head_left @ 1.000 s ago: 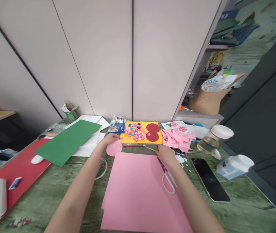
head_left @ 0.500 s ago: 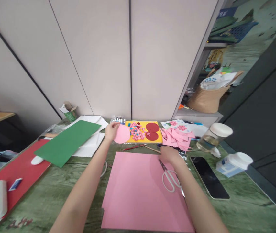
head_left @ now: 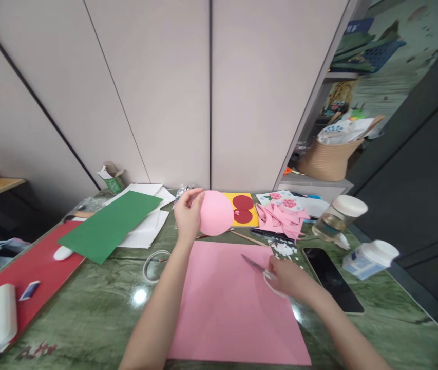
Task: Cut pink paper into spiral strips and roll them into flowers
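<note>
My left hand (head_left: pixel 188 216) holds a round pink paper cut-out (head_left: pixel 215 213) up above the table, fingers pinched on its left edge. My right hand (head_left: pixel 288 280) is closed around the white handles of a pair of scissors (head_left: pixel 259 267), whose blades point left over a large pink paper sheet (head_left: pixel 234 303) lying in front of me. Behind the cut-out lies a yellow card (head_left: pixel 247 210) with two dark red circles; most of that card is hidden by the cut-out.
A pile of pink paper scraps (head_left: pixel 280 218) lies right of the yellow card. A phone (head_left: pixel 332 280), a glass jar (head_left: pixel 336 218) and a white tub (head_left: pixel 370 259) sit at the right. Green paper (head_left: pixel 111 223), white sheets, a red mat (head_left: pixel 30 267) and a tape ring (head_left: pixel 153 264) lie left.
My left hand has lifted the pink cut-out off the table and brought it up toward me. My right hand drew back from the brushes and closed on the scissors' handles.
</note>
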Motion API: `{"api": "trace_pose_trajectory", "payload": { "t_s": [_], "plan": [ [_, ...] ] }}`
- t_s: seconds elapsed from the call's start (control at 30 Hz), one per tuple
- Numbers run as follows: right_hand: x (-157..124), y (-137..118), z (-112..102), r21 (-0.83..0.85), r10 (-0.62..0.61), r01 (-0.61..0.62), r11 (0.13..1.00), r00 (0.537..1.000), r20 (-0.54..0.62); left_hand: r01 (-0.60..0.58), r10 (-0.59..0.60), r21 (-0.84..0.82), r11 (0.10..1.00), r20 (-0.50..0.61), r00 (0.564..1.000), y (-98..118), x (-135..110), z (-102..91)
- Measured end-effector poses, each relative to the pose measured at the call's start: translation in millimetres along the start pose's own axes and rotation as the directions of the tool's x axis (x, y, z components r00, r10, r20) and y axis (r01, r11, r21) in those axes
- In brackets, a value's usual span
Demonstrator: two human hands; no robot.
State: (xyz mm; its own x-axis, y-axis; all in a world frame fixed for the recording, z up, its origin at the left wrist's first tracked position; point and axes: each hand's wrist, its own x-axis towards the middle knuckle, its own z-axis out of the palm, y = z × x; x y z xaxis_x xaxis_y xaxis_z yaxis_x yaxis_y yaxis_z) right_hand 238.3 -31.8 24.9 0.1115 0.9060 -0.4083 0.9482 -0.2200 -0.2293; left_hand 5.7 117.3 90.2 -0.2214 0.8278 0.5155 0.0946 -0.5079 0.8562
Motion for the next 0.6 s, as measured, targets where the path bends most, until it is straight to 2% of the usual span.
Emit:
{"api": "trace_pose_trajectory", "payload": {
  "t_s": [0.1,0.23,0.27,0.33,0.37,0.4,0.47,0.6],
  "plan": [
    [-12.3,3.6,-14.2,0.195,-0.068,0.082,0.977,0.995,-0.078,0.013,-0.012,-0.044,0.999,0.018,1.0,8.1,-10.1,1.8],
    [-21.3,-1.8,-44.7,0.444,-0.167,0.228,0.867,0.971,-0.172,0.036,-0.03,-0.08,0.996,0.077,0.997,19.2,-16.3,0.7],
    [-21.4,-6.8,-50.8,0.53,-0.195,0.283,0.8,0.957,-0.217,0.048,-0.037,-0.092,0.995,0.112,0.993,22.5,-17.9,0.3],
    [-18.5,-21.8,-58.3,0.795,-0.222,0.405,0.452,0.914,-0.339,0.071,-0.05,-0.1,0.992,0.2,0.979,28.7,-22.8,0.1],
    [-15.8,-31.1,-59.6,0.85,-0.215,0.413,0.327,0.908,-0.359,0.077,-0.053,-0.09,0.993,0.241,0.969,31.3,-26.0,0.5],
    [-12.7,-41.0,-59.5,0.873,-0.202,0.421,0.246,0.903,-0.378,0.077,-0.053,-0.077,0.994,0.279,0.959,33.3,-29.4,1.2],
    [-6.1,-59.1,-57.0,0.888,-0.201,0.427,0.171,0.897,-0.393,0.082,-0.055,-0.059,0.995,0.36,0.931,35.6,-36.0,3.1],
    [0.1,-74.4,-52.6,0.859,-0.054,0.498,0.12,0.867,-0.495,0.149,-0.107,-0.062,0.987,0.437,0.893,37.3,-42.8,6.4]
  ]
}}
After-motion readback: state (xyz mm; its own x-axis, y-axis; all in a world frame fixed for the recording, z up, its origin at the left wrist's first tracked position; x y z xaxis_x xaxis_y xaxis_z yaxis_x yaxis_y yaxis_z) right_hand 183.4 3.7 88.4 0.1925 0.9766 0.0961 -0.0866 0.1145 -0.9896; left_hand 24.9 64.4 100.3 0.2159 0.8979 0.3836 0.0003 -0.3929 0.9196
